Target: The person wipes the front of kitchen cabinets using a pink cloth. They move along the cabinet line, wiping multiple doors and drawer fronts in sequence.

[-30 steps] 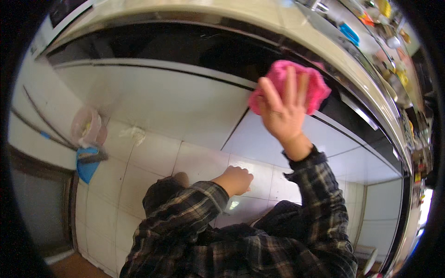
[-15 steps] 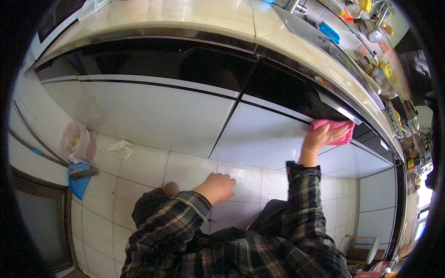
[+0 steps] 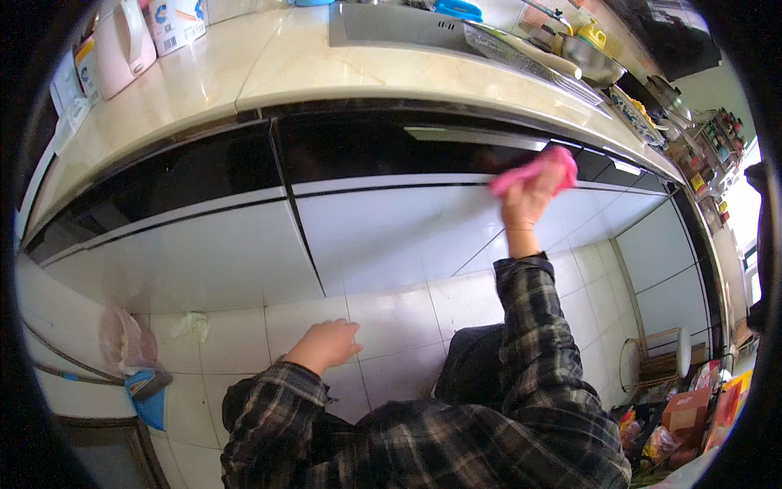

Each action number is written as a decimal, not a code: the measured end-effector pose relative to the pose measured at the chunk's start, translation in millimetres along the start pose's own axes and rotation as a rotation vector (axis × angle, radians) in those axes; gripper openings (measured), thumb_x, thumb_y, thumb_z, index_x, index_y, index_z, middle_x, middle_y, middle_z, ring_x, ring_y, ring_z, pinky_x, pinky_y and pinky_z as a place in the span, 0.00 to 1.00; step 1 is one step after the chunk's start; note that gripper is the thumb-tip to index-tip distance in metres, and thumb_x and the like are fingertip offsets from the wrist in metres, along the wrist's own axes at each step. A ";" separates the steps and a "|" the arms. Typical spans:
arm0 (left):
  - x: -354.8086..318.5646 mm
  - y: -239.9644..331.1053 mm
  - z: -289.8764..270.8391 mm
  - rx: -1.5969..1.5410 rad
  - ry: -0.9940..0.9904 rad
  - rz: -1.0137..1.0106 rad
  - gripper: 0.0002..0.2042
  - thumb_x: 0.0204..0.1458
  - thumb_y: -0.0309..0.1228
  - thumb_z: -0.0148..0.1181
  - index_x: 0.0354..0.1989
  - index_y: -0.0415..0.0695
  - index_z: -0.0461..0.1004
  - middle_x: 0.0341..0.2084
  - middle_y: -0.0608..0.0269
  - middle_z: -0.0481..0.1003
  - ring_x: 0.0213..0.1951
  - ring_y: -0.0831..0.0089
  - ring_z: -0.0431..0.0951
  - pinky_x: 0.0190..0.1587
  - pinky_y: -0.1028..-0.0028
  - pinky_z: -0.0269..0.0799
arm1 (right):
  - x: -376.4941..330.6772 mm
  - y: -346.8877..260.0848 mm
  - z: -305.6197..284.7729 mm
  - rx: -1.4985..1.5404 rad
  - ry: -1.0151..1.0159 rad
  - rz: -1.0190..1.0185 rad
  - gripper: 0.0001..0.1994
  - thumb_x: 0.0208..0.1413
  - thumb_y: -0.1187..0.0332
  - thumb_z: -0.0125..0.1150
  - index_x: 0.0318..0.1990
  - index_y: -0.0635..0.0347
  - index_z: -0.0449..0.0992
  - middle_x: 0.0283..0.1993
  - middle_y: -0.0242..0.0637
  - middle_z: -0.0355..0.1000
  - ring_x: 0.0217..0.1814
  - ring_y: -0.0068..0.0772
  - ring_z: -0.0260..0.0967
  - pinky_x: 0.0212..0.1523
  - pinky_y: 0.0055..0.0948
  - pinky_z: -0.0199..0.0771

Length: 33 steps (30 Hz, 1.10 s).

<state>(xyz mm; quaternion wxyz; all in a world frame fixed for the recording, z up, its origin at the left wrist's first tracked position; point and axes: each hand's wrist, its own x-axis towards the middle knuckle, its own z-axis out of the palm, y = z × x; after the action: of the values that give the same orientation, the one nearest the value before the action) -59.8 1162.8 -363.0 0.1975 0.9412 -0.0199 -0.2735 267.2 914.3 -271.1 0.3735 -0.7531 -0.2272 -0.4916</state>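
Pink cloth [image 3: 523, 170] is resting under the person's right hand [image 3: 528, 204], against the black band [image 3: 350, 155] of the cabinet front, just beside the right end of a long pale handle strip [image 3: 476, 138]. At the far left, a pale bin [image 3: 128, 341] is standing on the floor near the wall, a blue dustpan [image 3: 149, 407] is lying close by, and a crumpled white scrap [image 3: 192, 325] is lying on the tiles. Above them, a pinkish jug [image 3: 124, 53] is standing on the cream countertop [image 3: 204, 85]. Next, the left hand [image 3: 324, 344] is hovering over the floor, fingers loosely half curled, carrying nothing that shows. Farther right, the right hand is covering the cloth's lower part, its fingers bending together over it and holding it to the panel; how tightly they are pinching, I cannot tell. At the far right, a metal-framed seat [image 3: 684, 352] is standing near a reddish box [image 3: 687, 410].

Compared with a second ago, the cloth is now sitting at the handle strip's right end rather than to its left, and the right hand is bunching it instead of spreading wide across it. That is apparently shifting the rubbing rightward along the band, with the right hand doing all the work and the left hand staying free.
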 end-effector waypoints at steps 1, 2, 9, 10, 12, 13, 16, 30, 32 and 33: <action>-1.6 0.6 -0.5 0.016 -0.001 0.009 0.24 0.57 0.43 0.55 0.57 0.42 0.68 0.51 0.50 0.72 0.51 0.51 0.73 0.52 0.58 0.70 | 14.0 15.3 -10.5 -0.014 0.065 0.042 0.38 0.58 0.59 0.48 0.71 0.69 0.41 0.76 0.54 0.34 0.79 0.53 0.27 0.75 0.45 0.26; -1.6 2.2 -1.2 0.006 0.013 0.031 0.24 0.57 0.43 0.55 0.58 0.42 0.68 0.51 0.50 0.72 0.51 0.51 0.73 0.52 0.58 0.70 | 23.9 23.0 -10.9 -0.005 0.145 0.111 0.36 0.59 0.60 0.45 0.71 0.70 0.42 0.76 0.56 0.34 0.78 0.54 0.27 0.75 0.43 0.24; 3.1 7.1 0.2 0.012 -0.009 0.031 0.24 0.57 0.44 0.55 0.58 0.42 0.67 0.52 0.50 0.71 0.52 0.52 0.72 0.53 0.58 0.70 | -26.9 -34.0 31.1 0.080 0.015 0.160 0.37 0.54 0.65 0.50 0.70 0.68 0.46 0.75 0.61 0.32 0.77 0.62 0.24 0.73 0.53 0.26; 4.2 6.6 0.1 0.024 -0.010 0.024 0.24 0.57 0.44 0.54 0.59 0.42 0.67 0.52 0.50 0.71 0.52 0.52 0.72 0.53 0.58 0.69 | -44.3 -42.1 31.6 -0.111 -0.101 -0.010 0.39 0.49 0.63 0.53 0.69 0.69 0.49 0.73 0.64 0.37 0.76 0.69 0.29 0.72 0.57 0.28; 7.1 6.7 -1.1 0.008 0.012 0.029 0.24 0.58 0.44 0.54 0.59 0.43 0.67 0.53 0.51 0.71 0.53 0.52 0.72 0.53 0.58 0.69 | -60.9 -42.8 30.5 -0.061 -0.110 -0.025 0.39 0.47 0.61 0.54 0.67 0.70 0.52 0.71 0.65 0.42 0.74 0.73 0.33 0.71 0.60 0.30; 8.1 7.1 -1.4 0.012 0.018 0.029 0.25 0.58 0.44 0.54 0.59 0.43 0.67 0.53 0.51 0.71 0.53 0.52 0.72 0.54 0.58 0.69 | -66.9 -41.4 28.0 -0.073 -0.121 -0.020 0.39 0.47 0.61 0.53 0.67 0.71 0.52 0.71 0.65 0.43 0.74 0.73 0.33 0.71 0.59 0.31; 10.2 9.3 -1.6 0.016 -0.003 0.026 0.25 0.58 0.44 0.55 0.60 0.43 0.66 0.54 0.51 0.70 0.54 0.52 0.71 0.54 0.58 0.69 | -58.5 -29.5 20.8 -0.056 -0.024 0.138 0.39 0.50 0.60 0.50 0.68 0.71 0.48 0.72 0.63 0.40 0.76 0.67 0.31 0.73 0.55 0.30; -0.8 -6.6 6.5 0.009 0.024 0.041 0.24 0.58 0.44 0.55 0.59 0.43 0.66 0.53 0.51 0.70 0.54 0.52 0.70 0.55 0.58 0.68 | 48.5 84.3 -1.8 0.334 0.407 0.212 0.29 0.59 0.68 0.47 0.68 0.68 0.53 0.76 0.51 0.39 0.79 0.44 0.30 0.75 0.36 0.27; 1.2 -4.8 3.5 0.018 0.017 0.034 0.25 0.58 0.44 0.55 0.60 0.43 0.66 0.54 0.51 0.70 0.55 0.52 0.70 0.55 0.59 0.68 | 9.0 99.5 3.9 0.473 0.531 0.523 0.12 0.62 0.57 0.44 0.41 0.57 0.61 0.43 0.37 0.54 0.44 0.35 0.49 0.45 0.34 0.51; 0.8 -3.6 2.3 0.018 0.029 0.030 0.25 0.58 0.44 0.55 0.60 0.43 0.66 0.54 0.51 0.70 0.55 0.52 0.70 0.55 0.58 0.68 | -9.6 105.3 6.4 0.616 0.637 0.762 0.17 0.64 0.52 0.43 0.28 0.52 0.66 0.26 0.30 0.61 0.27 0.31 0.58 0.31 0.33 0.63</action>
<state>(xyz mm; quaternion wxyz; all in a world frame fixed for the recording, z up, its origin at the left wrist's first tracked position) -60.6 1165.2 -366.6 0.1933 0.9463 -0.0337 -0.2568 341.6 854.6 -317.0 0.7756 -0.4536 0.0509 -0.4360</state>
